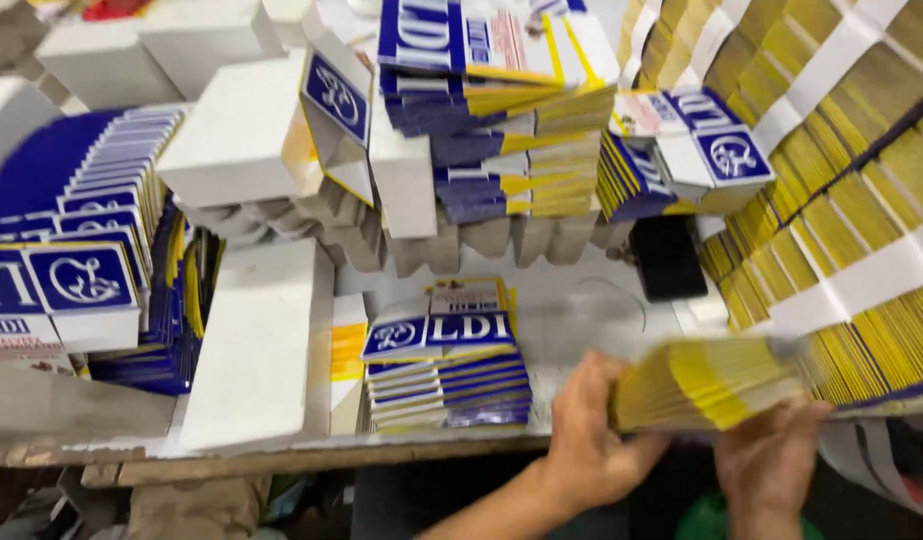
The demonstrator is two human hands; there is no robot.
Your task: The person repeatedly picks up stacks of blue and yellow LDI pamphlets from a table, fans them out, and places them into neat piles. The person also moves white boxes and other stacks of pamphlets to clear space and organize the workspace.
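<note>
Blue-and-white flattened cartons (76,280) sat fanned at far left of the worktop (601,320), w/ white blank sheets (256,350) beside them. Mid-worktop I saw a short blue stack (446,360), then a black phone (667,258) further back. My left hand (586,430) had its grip pressed on the near end of a yellow-edged bundle (711,380), thumb on top. My right hand (771,465) was under the bundle's far side, fingers curled up against it. Bundle was blurred, held at the worktop's front edge, just beside the big banded yellow stacks (841,200) on the right.
</note>
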